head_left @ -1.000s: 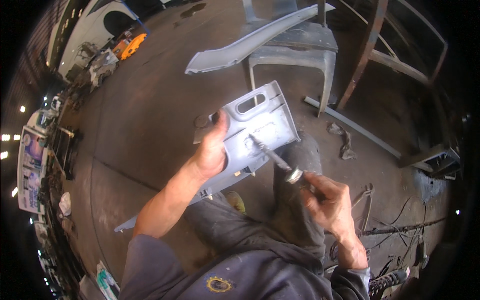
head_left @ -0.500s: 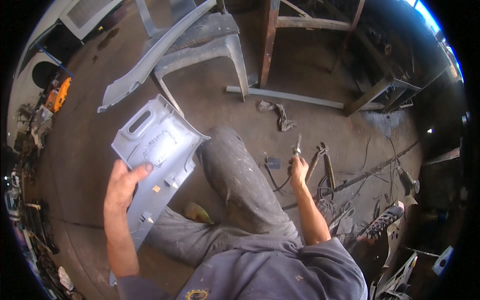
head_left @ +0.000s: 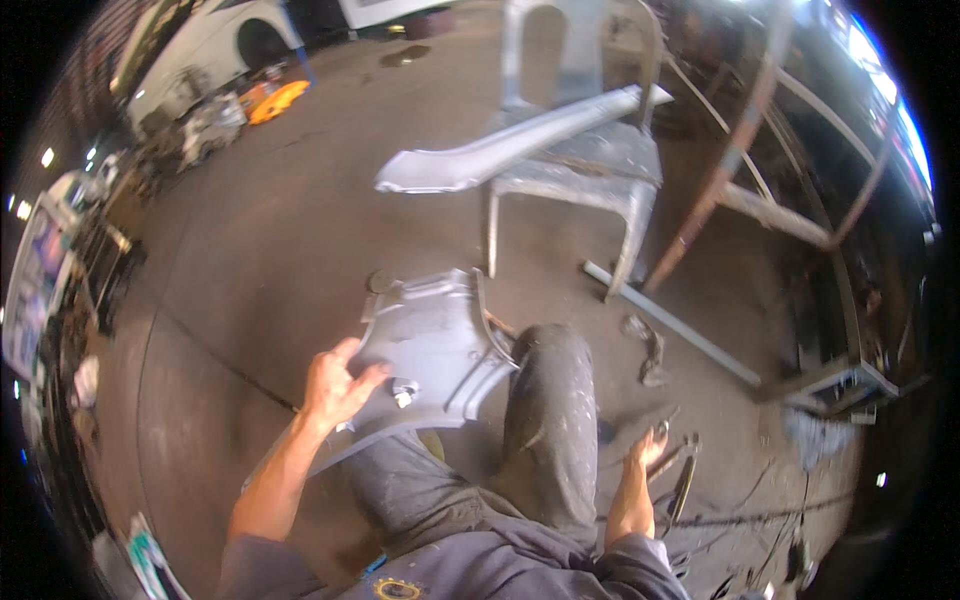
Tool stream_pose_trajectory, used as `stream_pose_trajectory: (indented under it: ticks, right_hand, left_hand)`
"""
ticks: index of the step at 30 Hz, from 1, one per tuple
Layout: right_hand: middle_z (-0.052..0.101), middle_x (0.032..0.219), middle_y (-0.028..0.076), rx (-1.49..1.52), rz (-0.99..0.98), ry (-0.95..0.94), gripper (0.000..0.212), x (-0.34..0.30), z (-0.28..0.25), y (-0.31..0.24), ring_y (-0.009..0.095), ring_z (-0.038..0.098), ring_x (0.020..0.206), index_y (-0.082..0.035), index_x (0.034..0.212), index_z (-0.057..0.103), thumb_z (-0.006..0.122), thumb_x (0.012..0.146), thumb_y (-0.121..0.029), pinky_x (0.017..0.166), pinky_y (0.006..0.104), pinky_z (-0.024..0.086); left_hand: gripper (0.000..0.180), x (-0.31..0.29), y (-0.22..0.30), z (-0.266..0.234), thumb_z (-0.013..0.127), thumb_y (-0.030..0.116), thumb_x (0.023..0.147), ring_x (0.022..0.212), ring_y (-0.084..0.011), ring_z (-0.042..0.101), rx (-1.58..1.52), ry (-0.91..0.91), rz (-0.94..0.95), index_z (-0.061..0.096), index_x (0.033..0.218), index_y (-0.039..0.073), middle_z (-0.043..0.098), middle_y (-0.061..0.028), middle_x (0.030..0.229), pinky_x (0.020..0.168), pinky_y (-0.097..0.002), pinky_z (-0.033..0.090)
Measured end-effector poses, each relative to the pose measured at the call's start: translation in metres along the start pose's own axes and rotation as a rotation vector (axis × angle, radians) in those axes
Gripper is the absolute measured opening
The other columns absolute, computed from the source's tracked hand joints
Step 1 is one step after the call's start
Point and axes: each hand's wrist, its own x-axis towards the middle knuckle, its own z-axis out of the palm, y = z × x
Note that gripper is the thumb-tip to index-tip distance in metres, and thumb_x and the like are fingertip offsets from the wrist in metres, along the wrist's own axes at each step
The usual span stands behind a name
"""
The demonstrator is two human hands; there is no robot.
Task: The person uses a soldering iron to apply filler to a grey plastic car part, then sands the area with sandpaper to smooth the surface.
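Observation:
My left hand (head_left: 338, 388) grips the left edge of a grey plastic trim panel (head_left: 425, 345), its thumb lying over the panel's face. The panel rests over my left leg, against the bent right knee, with a small pale clip mount (head_left: 404, 391) on its surface. Out to the right, my right hand (head_left: 645, 457) is closed around a slim tool with a metal tip, which looks like a soldering iron (head_left: 664, 426). Motion blurs its tip and hides its handle. Long-handled pliers (head_left: 686, 480) lie on the floor right beside that hand.
A worn plastic chair (head_left: 590, 180) stands ahead with a long grey trim strip (head_left: 510, 145) across its seat. Right of it are a rusty metal frame (head_left: 720, 180) and a grey bar (head_left: 675, 325) on the floor. A crumpled rag (head_left: 652, 355) and cables lie nearby.
The view has swung left, so the chair and frame sit farther right. The panel has tilted in my left hand, and its oval slot no longer shows. My right hand still holds the tool.

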Motion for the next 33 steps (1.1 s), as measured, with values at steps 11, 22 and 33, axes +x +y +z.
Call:
stream_pose_trajectory:
  ticks: [11,22,33]
  right_hand:
    - [0.068,0.112,0.023,-0.690,0.195,-0.834,0.056,-0.020,-0.045,-0.066,0.037,0.067,0.100,-0.005,0.128,0.058,0.068,0.081,-0.033,0.087,0.0451,0.053]
    - [0.069,0.100,0.013,0.225,0.101,-0.874,0.051,0.003,-0.060,-0.268,0.017,0.062,0.085,0.005,0.128,0.059,0.064,0.095,-0.034,0.073,0.0295,0.050]
    - [0.067,0.116,0.011,0.494,-0.132,-1.777,0.074,-0.003,-0.117,-0.481,0.020,0.063,0.104,0.003,0.131,0.054,0.089,0.068,-0.014,0.094,0.0348,0.049]
  left_hand:
    - [0.046,0.026,0.067,-0.011,0.056,0.045,0.097,0.061,-0.0194,0.069,-0.043,-0.137,0.032,0.069,0.087,0.002,0.069,-0.0094,0.064,0.056,-0.0337,0.052]
    - [0.042,0.019,0.099,0.037,0.068,0.042,0.087,0.055,-0.0341,0.062,0.104,-0.350,0.659,0.062,0.069,0.005,0.060,-0.0143,0.058,0.054,-0.0446,0.048]
    - [0.042,0.072,0.185,0.011,0.068,0.048,0.082,0.064,-0.0241,0.059,0.293,-0.419,1.220,0.062,0.065,0.010,0.057,-0.0059,0.061,0.071,-0.0368,0.046]
